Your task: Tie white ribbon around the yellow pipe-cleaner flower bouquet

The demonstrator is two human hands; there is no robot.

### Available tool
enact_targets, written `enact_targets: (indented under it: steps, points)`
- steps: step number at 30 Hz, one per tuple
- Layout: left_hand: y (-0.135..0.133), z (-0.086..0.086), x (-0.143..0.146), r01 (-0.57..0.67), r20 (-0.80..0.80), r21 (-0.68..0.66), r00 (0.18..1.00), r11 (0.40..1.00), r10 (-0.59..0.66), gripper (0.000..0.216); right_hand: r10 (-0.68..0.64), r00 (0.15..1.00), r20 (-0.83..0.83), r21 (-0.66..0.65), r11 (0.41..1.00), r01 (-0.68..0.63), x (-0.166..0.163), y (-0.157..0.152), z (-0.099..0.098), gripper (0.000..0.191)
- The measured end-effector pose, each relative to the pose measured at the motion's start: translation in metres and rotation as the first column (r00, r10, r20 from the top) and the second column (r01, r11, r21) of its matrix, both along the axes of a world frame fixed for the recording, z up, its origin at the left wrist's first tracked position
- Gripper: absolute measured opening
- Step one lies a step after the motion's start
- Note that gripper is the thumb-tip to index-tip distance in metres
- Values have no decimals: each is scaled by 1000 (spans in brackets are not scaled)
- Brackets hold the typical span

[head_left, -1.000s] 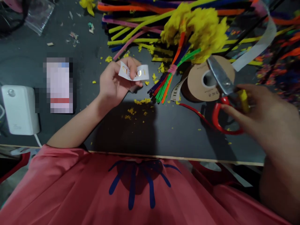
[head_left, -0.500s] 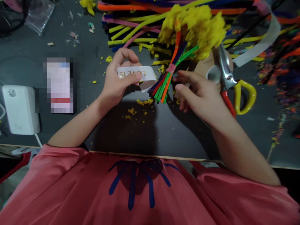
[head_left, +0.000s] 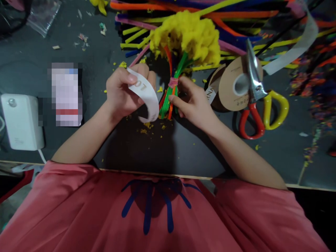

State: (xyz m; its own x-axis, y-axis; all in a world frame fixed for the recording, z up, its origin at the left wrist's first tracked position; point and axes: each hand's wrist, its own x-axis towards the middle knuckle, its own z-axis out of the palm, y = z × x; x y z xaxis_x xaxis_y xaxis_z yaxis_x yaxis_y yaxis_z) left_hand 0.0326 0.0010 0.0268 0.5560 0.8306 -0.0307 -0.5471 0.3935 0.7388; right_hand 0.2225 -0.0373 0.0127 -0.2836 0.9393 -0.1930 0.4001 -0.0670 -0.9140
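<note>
My left hand [head_left: 123, 92] is closed on a short white ribbon strip [head_left: 145, 94] with gold letters, which curls down from its fingers. Right beside it, my right hand [head_left: 193, 103] pinches the coloured stems [head_left: 169, 101] of a pipe-cleaner bouquet, just below its pink tie [head_left: 173, 82]. The bouquet's fluffy yellow head [head_left: 187, 36] points away from me and the stems point toward me. The ribbon strip nearly touches the stems.
A brown ribbon spool [head_left: 232, 85] lies right of the bouquet, with red-and-yellow scissors [head_left: 256, 101] resting against it. Loose pipe cleaners [head_left: 162, 21] cover the far side. A phone [head_left: 67, 94] and a white charger [head_left: 22, 122] sit at left. Yellow fluff crumbs [head_left: 147, 127] dot the dark table [head_left: 183, 154].
My right hand let go of the scissors, which now lie by the spool, and took hold of the bouquet stems. The bouquet turned upright and shifted left toward the ribbon strip.
</note>
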Motion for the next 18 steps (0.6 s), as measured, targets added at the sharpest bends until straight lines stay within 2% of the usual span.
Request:
enact_targets:
  steps: [3,5,9,11,13,16,18]
  points:
    - [0,-8,-1,27,-161,115,987,993,-8,38,43,999,31,62,997,-45,-1,3,0,43]
    - [-3,-10,0,27,-281,136,960,990,13,36,45,994,102,136,989,-59,1,3,4,40]
    - [-9,-7,2,43,-430,173,902,984,37,24,-74,969,235,266,964,9,8,2,26,20]
    - [-10,-5,2,54,-455,204,889,977,46,25,-60,986,154,223,975,24,11,1,37,23]
    - [-12,-6,2,52,-501,221,863,974,68,34,43,999,-17,109,993,-41,10,0,42,27]
    - [-14,-9,2,20,-574,241,809,970,126,45,191,953,-237,-55,976,-209,6,0,39,23]
    - [-16,-11,3,1,-566,251,812,968,146,46,214,928,-305,-125,957,-261,4,-1,34,25]
